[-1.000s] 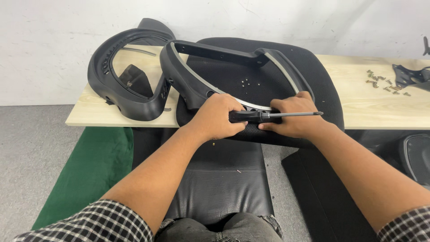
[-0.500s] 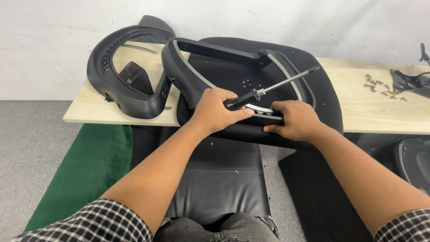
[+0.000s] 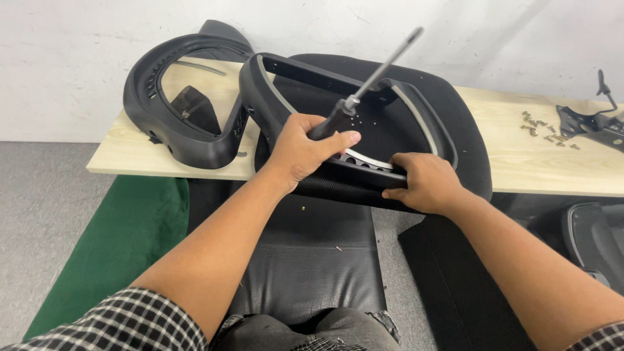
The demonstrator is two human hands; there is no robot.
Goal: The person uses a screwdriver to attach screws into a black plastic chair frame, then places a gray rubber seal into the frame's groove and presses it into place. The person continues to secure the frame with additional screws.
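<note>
My left hand grips the black handle of a long screwdriver, whose metal shaft points up and to the right. My right hand clasps the near edge of a black plastic chair armrest frame. That frame lies on an upturned black chair seat, which rests on a light wooden board. Screw holes show in the seat's underside between my hands.
A second black armrest frame lies on the board at the left. Loose screws and a black metal bracket lie at the right. A green cloth and a black cushion are below, on the grey floor.
My left hand took over the screwdriver and swung its shaft from lying level to pointing up and right. My right hand let go of it and moved onto the frame's near edge.
</note>
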